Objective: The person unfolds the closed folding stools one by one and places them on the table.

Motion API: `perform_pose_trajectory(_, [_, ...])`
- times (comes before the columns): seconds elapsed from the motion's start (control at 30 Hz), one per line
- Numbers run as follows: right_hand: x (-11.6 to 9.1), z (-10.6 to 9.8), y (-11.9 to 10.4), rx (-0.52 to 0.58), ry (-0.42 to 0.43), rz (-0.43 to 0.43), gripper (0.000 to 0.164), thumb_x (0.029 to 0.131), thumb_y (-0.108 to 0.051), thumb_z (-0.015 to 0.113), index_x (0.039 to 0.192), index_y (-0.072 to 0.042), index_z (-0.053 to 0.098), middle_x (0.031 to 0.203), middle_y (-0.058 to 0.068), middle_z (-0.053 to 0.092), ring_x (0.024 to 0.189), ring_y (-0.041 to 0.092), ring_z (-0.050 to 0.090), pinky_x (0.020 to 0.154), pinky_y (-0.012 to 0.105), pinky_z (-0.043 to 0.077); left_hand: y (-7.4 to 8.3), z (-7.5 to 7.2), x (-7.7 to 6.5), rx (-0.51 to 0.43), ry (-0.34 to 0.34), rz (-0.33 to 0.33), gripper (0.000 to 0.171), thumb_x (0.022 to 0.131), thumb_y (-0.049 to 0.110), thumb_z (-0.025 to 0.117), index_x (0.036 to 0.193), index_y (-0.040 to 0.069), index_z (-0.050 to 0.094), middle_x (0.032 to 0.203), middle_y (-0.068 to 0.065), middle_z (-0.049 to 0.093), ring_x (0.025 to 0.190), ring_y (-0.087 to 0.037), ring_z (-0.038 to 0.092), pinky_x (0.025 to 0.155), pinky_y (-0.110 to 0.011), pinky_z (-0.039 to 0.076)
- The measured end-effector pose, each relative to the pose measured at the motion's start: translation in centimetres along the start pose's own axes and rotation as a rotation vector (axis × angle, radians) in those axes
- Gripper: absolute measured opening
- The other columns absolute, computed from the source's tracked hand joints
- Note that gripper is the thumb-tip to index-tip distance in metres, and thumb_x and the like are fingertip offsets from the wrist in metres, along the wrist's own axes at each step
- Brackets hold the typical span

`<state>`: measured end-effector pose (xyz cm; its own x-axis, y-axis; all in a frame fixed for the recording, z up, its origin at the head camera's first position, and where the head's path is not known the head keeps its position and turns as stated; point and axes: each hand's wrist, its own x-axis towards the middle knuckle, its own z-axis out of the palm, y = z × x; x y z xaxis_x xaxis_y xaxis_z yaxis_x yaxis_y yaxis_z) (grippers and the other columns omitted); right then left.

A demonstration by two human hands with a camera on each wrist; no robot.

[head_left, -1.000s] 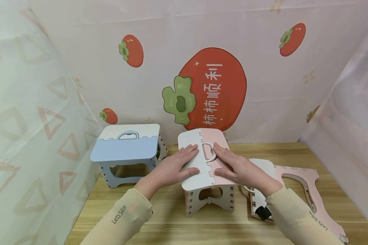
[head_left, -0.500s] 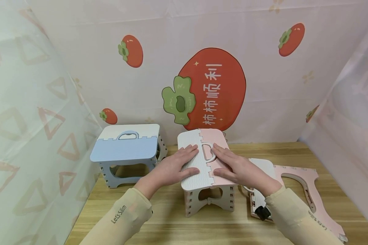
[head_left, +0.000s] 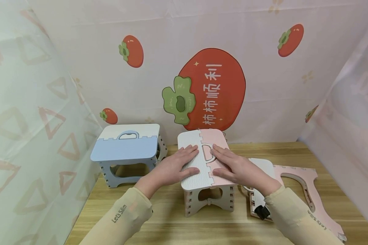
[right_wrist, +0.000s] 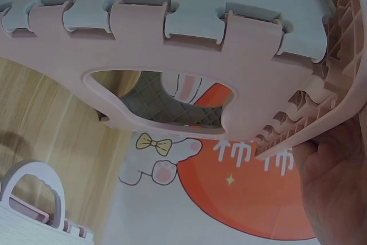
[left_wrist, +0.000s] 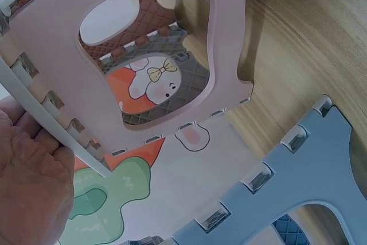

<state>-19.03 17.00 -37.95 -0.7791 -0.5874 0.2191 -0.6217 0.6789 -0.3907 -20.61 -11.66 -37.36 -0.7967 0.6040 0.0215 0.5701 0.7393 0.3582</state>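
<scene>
Upright in the middle of the table stands a folding step stool (head_left: 203, 172), its top half white and half pink, with a loop handle (head_left: 213, 158) at the seam. My left hand (head_left: 173, 166) rests flat on the white half, fingers straight. On the pink half lies my right hand (head_left: 242, 168), fingertips right by the handle. From below, the left wrist view shows the left hand (left_wrist: 28, 182) at the top's edge beside a pink leg panel (left_wrist: 229, 44). The right wrist view has the right hand (right_wrist: 332, 185) at the opposite edge.
A blue and white folding stool (head_left: 125, 149) stands opened at the back left. To the right, partly under my right forearm, lies another pink and white stool (head_left: 323, 211) with its leg panel spread out. A patterned cloth wall (head_left: 263, 112) rises behind the wooden table (head_left: 171, 228).
</scene>
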Motion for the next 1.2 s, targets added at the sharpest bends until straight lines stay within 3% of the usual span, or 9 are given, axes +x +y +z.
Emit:
perform_pose_trajectory(0.6, [1.0,-0.8,-0.5,-0.059,-0.053,-0.048,0.073,0.097,-0.05,0.067,0.153,-0.007,0.047,0.161,0.011,0.04,0.145,0.033,0.043,0.112,0.054,0.044,0.6,-0.7,0.3,0.016,-0.046,-0.002,0.077,0.101,0.056,0.056,0.162,0.017,0.031,0.169,0.001,0.025,0.156,-0.021,0.02,0.126,-0.04,0.024])
perform_pose_trajectory(1.2, [1.2,-1.3,-0.8,-0.063,-0.099,-0.029,0.075,0.097,-0.053,0.065,0.154,-0.008,0.046,0.161,0.012,0.039,0.142,0.035,0.047,0.111,0.053,0.045,1.0,-1.1,0.2,0.011,-0.048,-0.02,0.078,0.099,0.057,0.058,0.162,0.018,0.032,0.168,0.001,0.026,0.156,-0.023,0.023,0.125,-0.042,0.027])
